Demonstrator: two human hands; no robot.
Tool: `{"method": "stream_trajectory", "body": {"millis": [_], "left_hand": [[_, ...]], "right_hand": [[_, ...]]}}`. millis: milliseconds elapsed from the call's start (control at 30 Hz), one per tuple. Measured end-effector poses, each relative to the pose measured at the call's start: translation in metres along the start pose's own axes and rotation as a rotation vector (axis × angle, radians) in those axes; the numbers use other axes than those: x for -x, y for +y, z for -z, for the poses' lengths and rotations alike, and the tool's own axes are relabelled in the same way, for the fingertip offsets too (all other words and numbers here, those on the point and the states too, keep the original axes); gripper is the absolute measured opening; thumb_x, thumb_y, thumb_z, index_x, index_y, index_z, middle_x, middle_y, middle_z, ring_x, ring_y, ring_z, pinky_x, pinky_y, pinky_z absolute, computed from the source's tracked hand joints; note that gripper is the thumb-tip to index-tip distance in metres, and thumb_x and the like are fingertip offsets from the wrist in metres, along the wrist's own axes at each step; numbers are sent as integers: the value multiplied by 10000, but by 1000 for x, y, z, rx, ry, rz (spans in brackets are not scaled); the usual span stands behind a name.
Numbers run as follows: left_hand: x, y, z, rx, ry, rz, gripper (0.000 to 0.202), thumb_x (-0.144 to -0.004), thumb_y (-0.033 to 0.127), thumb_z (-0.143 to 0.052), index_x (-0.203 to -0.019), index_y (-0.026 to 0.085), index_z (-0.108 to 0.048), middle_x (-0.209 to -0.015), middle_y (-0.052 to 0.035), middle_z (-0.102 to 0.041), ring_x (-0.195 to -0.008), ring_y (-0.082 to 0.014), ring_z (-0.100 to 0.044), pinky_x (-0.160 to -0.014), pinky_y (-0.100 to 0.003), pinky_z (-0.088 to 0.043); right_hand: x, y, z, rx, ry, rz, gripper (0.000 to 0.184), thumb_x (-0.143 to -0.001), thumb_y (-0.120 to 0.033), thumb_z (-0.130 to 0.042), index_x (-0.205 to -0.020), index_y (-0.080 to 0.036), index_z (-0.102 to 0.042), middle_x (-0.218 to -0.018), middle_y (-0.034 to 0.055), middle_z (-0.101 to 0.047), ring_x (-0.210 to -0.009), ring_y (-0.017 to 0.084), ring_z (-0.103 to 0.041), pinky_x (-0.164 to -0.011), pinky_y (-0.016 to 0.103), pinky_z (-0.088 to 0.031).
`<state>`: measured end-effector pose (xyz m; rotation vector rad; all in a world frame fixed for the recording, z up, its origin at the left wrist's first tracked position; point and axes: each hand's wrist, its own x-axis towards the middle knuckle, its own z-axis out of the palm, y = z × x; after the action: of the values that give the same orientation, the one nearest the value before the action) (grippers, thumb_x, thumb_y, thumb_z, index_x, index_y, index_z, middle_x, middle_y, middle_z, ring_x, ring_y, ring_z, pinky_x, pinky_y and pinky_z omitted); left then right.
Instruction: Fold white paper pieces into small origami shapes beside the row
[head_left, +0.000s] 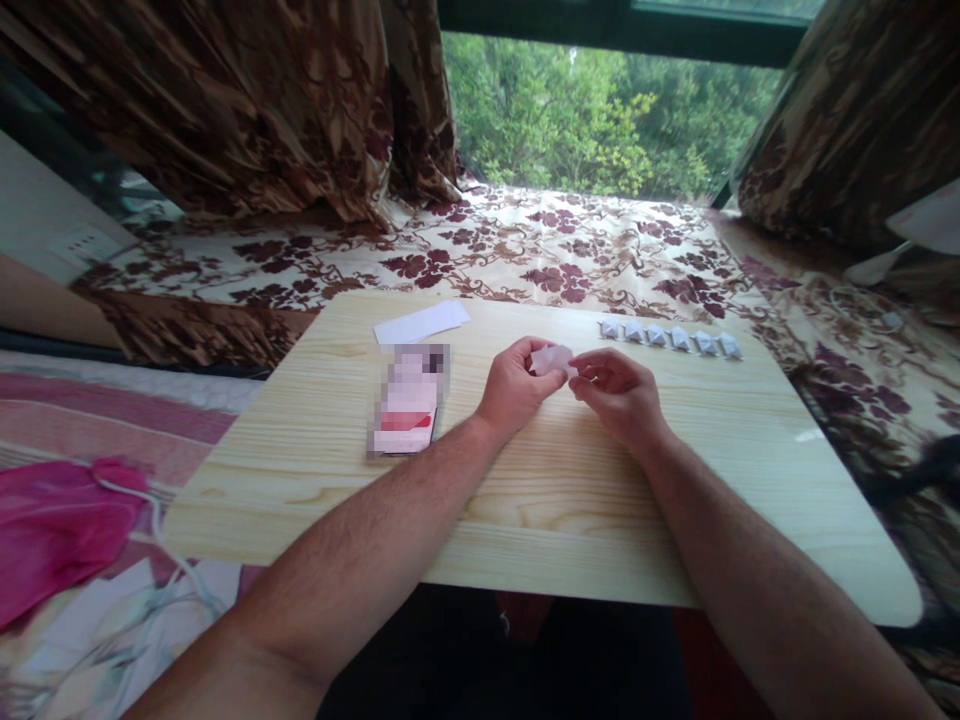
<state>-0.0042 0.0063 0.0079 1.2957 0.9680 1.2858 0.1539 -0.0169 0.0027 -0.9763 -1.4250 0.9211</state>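
Observation:
Above the middle of the light wooden table (570,490), both hands are on one small piece of folded white paper (552,360). My left hand (517,385) grips its left and lower side between thumb and fingers. At its right edge, my right hand (616,392) pinches the paper with thumb and fingertips. The exact folds are partly hidden by the fingers. Beyond my right hand stands a row of several small folded paper pieces (656,336) with pointed tops. Left of my left hand lies a phone (405,432), its screen partly blurred out.
White paper strips (421,322) lie near the table's far left edge. A floral cloth (570,250) covers the ledge behind, below a window. Pink fabric (60,530), a white cable (157,510) and loose papers are at the lower left. A white lamp-like object (926,220) is at right.

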Motion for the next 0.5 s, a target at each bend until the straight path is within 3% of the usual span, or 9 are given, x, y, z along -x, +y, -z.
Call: {"method": "stream_trajectory", "body": {"millis": [233,367,500], "left_hand": [[0,-4,0,-57,-8,-18,323,-639,225,-772,-929,142,-657,-748,1,-668,-645,-116,-587,-604,-225,-462],[0,-6,1,-65,-8,-24,299,-656,235,-766,-921,147,-658,-752,1,-666,-643,-113,-581,-598,-222,-458],[-1,-6,1,-56,-6,-16,290,-670,248,-763,-921,151,-654,-731,6,-657,-622,-112,-574,-587,-224,-450]], "right_hand": [[0,1,-1,170,43,78,123,-823,-315,-716,-892,-213,-719,-751,14,-678,-620,129,-620,-577,267,-485],[1,-3,1,408,39,182,98,-863,-286,-674,-899,-216,-732,-797,28,-692,-651,137,-639,-600,275,-492],[1,-8,2,469,9,241,92,-883,-234,-639,-900,-215,-728,-812,25,-690,-651,126,-644,-601,259,-495]]}}
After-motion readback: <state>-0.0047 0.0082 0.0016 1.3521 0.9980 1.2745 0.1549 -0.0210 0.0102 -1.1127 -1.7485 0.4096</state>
